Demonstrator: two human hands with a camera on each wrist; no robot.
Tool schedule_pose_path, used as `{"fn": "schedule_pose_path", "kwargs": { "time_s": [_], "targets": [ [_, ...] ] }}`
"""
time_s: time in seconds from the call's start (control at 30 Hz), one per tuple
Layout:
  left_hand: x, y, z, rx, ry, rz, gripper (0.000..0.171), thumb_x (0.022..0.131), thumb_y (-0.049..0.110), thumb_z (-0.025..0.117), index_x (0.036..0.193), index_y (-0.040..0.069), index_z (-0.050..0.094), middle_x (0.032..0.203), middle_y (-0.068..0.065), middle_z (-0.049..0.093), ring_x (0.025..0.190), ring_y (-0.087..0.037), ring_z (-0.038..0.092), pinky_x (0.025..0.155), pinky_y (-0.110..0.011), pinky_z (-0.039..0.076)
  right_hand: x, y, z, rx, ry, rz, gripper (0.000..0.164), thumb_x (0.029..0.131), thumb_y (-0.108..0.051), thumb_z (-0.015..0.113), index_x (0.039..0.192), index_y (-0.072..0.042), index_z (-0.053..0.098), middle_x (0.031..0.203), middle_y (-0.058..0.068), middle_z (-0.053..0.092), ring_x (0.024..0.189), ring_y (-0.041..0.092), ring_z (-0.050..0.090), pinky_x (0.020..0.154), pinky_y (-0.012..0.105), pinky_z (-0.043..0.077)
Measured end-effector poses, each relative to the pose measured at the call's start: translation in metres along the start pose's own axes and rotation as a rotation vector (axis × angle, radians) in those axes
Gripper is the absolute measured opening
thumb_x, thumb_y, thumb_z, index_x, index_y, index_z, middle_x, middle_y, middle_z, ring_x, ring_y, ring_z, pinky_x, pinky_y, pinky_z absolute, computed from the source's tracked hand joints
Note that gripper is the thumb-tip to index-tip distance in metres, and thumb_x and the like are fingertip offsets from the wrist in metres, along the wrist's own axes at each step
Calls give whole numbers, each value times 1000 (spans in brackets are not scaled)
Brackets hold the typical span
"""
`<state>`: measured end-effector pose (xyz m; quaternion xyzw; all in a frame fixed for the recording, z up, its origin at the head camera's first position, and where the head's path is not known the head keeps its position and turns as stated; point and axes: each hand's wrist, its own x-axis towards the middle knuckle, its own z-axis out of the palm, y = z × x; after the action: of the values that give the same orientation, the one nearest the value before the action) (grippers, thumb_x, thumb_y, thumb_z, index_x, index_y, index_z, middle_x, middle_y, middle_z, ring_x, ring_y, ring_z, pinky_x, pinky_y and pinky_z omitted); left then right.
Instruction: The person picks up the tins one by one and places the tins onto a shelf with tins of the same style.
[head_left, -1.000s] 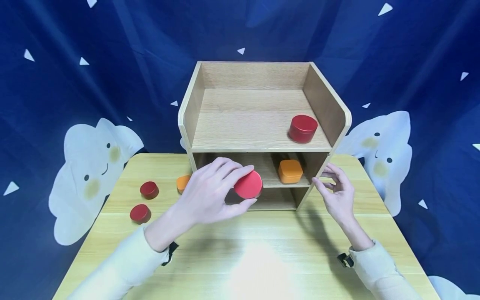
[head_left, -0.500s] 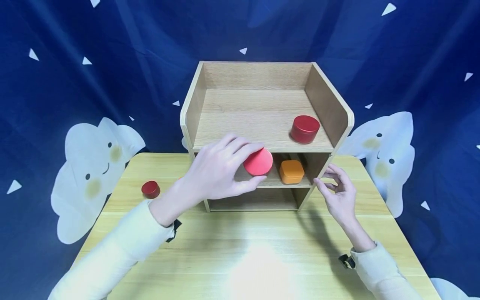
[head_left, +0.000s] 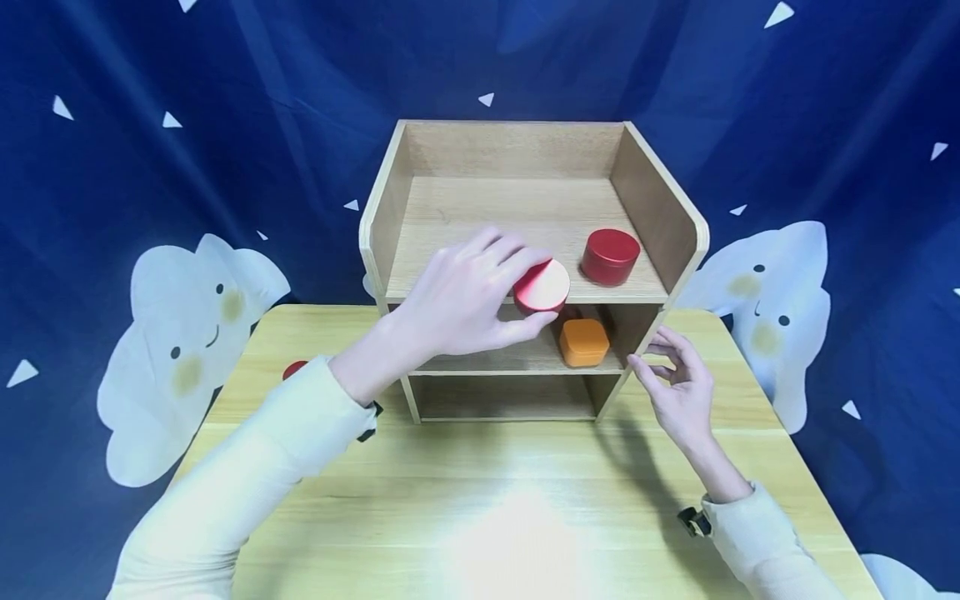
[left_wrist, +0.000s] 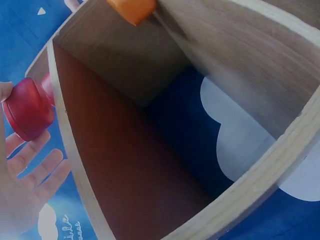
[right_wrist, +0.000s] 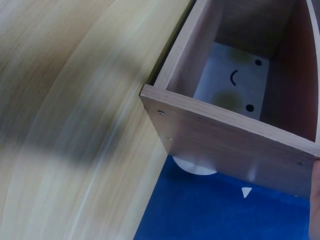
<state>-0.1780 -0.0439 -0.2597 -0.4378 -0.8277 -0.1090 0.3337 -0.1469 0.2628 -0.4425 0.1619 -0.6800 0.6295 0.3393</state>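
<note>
In the head view my left hand [head_left: 468,296] grips a round red tin [head_left: 543,287] between thumb and fingers, at the front edge of the top board of a wooden shelf [head_left: 495,196]. The left wrist view shows this tin [left_wrist: 29,112] from its side. Just to its right, another red tin [head_left: 611,257] stands on the top board. An orange rounded-square box [head_left: 584,342] sits on the middle board at the right. My right hand [head_left: 681,392] rests at the shelf's right side panel, thumb by the front edge and fingers bent along the outside.
Part of a red tin [head_left: 293,368] shows on the light wooden table [head_left: 375,517], mostly hidden by the left sleeve. The shelf's lower compartment [head_left: 502,397] opens toward me. A blue curtain [head_left: 225,125] with clouds hangs behind.
My left hand has lifted the red tin up and to the right, from before the middle board to the top board's edge. The right hand has stayed at the side panel.
</note>
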Motion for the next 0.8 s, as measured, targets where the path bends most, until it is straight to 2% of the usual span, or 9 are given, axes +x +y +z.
{"fn": "schedule_pose_path", "kwargs": {
  "time_s": [0.13,0.2,0.5,0.57,0.8],
  "targets": [
    [9,-5,5,-16,-38,-38,59,88,56,74,129,14,71,119,-4,75,106,-23,67,70,-40,63,1,0,-1,2,-3,-1,59,77,34,64,132,15,60,112,-14,74,98,-4,72,78,10,59],
    [13,-9,7,-23,-54,-57,60,89,56,74,131,14,71,120,-5,74,106,-23,66,70,-40,63,1,0,-1,38,-3,2,59,76,35,63,132,15,60,112,-11,74,98,-2,73,78,10,59],
    [27,-17,14,-28,-114,-121,59,91,58,70,134,18,68,121,-3,73,106,-21,66,72,-39,61,1,0,-1,31,-6,6,58,78,33,64,132,13,62,112,-11,74,98,-2,73,78,10,58],
    [30,-18,15,-21,-136,-128,59,92,58,69,135,18,68,124,-2,73,108,-21,65,72,-38,61,1,0,0,57,-5,8,58,77,34,64,132,13,62,112,-9,75,98,-1,73,78,9,58],
    [32,-20,21,-22,-166,-159,58,93,58,67,137,20,67,125,-1,72,109,-20,65,73,-38,60,1,0,0,3,-4,2,58,77,34,64,132,15,60,112,-14,74,98,-4,72,77,10,59]
  ]
}}
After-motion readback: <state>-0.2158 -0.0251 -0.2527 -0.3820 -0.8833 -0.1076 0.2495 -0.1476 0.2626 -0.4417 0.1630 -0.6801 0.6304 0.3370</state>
